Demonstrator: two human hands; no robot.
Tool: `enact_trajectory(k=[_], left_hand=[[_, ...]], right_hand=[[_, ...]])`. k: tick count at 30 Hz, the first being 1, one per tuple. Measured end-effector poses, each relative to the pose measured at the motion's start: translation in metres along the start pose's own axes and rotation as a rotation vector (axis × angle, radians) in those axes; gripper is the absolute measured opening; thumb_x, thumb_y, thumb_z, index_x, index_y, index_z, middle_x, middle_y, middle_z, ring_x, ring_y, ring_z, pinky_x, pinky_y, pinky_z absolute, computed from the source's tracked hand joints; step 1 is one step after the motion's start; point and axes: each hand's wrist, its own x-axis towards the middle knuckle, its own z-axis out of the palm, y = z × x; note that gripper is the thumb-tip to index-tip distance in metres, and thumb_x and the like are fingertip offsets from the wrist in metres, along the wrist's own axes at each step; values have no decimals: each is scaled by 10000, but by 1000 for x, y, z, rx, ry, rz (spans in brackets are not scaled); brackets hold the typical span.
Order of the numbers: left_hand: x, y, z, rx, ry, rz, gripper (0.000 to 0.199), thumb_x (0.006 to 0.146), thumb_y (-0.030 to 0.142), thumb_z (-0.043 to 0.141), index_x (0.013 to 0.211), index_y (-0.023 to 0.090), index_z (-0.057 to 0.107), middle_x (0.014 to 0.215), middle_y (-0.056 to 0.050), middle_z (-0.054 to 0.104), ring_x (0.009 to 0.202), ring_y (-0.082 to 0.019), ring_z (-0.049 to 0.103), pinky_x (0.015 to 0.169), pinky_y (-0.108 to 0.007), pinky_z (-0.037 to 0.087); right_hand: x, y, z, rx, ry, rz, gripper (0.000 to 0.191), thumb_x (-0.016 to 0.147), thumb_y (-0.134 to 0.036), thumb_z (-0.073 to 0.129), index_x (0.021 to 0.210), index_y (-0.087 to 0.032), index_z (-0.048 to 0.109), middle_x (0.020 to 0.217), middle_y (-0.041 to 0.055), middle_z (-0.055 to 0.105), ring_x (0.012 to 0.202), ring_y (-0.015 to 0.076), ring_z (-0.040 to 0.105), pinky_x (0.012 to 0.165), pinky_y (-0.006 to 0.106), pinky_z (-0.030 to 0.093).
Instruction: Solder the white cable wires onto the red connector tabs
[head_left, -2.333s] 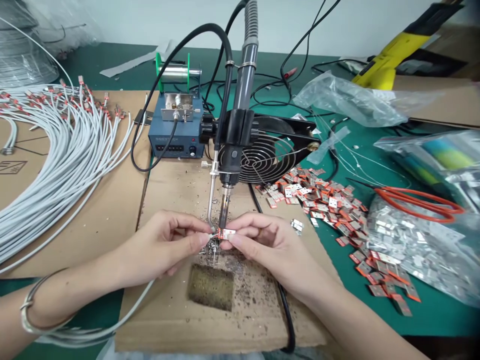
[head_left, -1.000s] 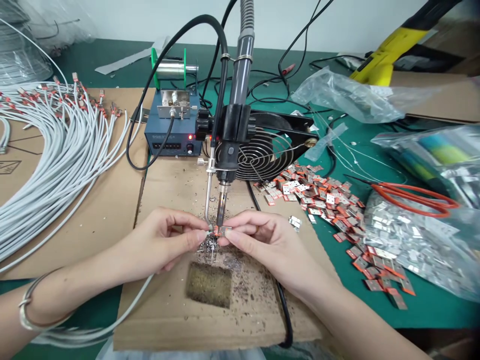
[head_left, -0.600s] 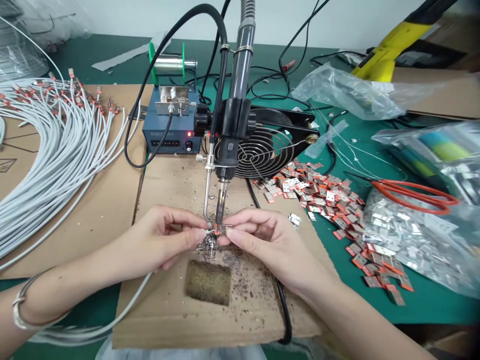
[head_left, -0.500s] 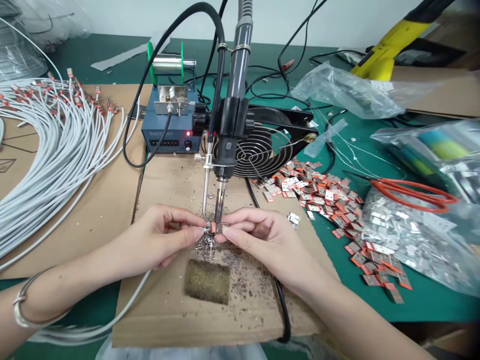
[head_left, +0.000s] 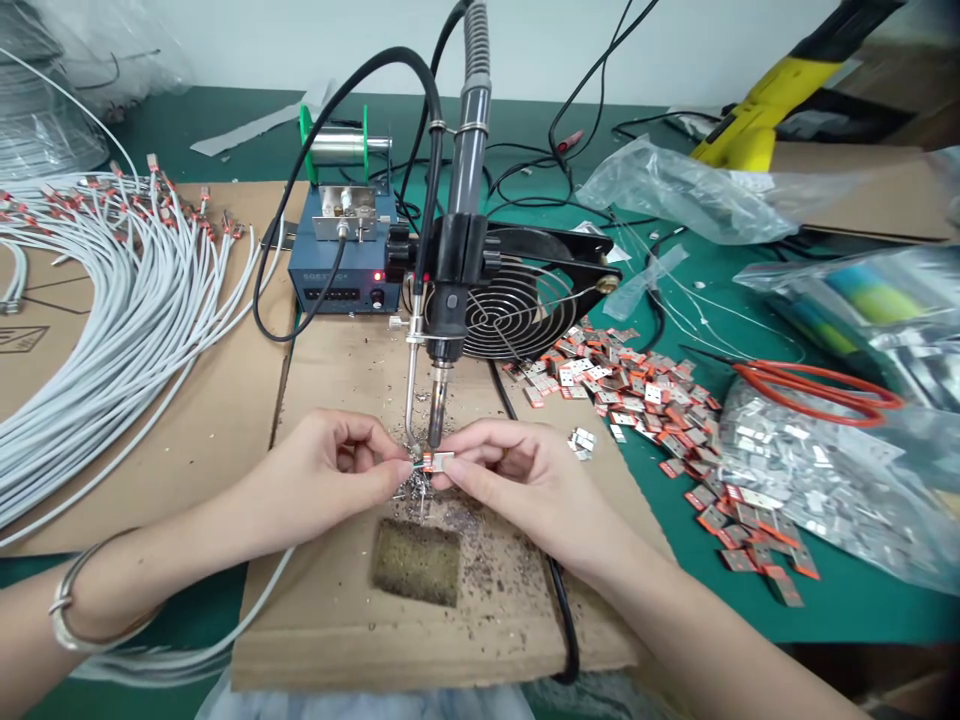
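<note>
Under the tip of an upright soldering iron (head_left: 448, 320), my two hands meet over the cardboard. My left hand (head_left: 337, 465) pinches the end of a white cable (head_left: 262, 600), which trails down and left below the wrist. Between thumb and fingers, my right hand (head_left: 517, 480) grips a small metal connector (head_left: 444, 461) with an orange-red end facing the cable. Wire end and connector touch or nearly touch; the exact contact is too small to tell. A thin solder feed tube (head_left: 412, 390) comes down beside the iron. Solder bits lie beneath.
A brown sponge (head_left: 416, 562) lies in front. Finished-looking white cables (head_left: 97, 330) fill the left. Behind stand a blue solder feeder (head_left: 341, 275) and a round fan (head_left: 502, 310). Loose connectors (head_left: 652, 390), a bag of metal parts (head_left: 810, 480) and orange-handled tweezers (head_left: 817, 390) are at right.
The connector has turned so its bright metal face shows more, and sits slightly lower relative to the iron tip. The whole view has shifted a little. Both hands keep their pinch.
</note>
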Motion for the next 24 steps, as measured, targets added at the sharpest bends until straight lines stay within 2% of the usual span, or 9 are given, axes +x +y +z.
enact_trajectory(k=[3,10,24], left_hand=[[1,-1,1,67,38,36,192,723,297,598,665,117,566,492,61,372,466,-55,306,433,-167,228],[4,1,3,102,38,83,161,712,261,574,617,141,524,479,79,286,463,-63,235,432,-182,177],[2,3,4,47,34,58,152,710,251,583,622,148,512,472,82,295,455,-60,240,425,-180,187]], right_hand=[[0,-1,0,3,-6,18,208,648,-284,725,750,-124,641,658,37,669,600,83,636,519,125,465],[-1,-2,-2,25,-17,16,238,648,-318,740,761,-130,648,665,41,673,622,93,651,543,132,490],[0,-2,-4,188,-61,62,172,664,-241,754,762,-144,653,658,13,675,617,56,651,585,75,502]])
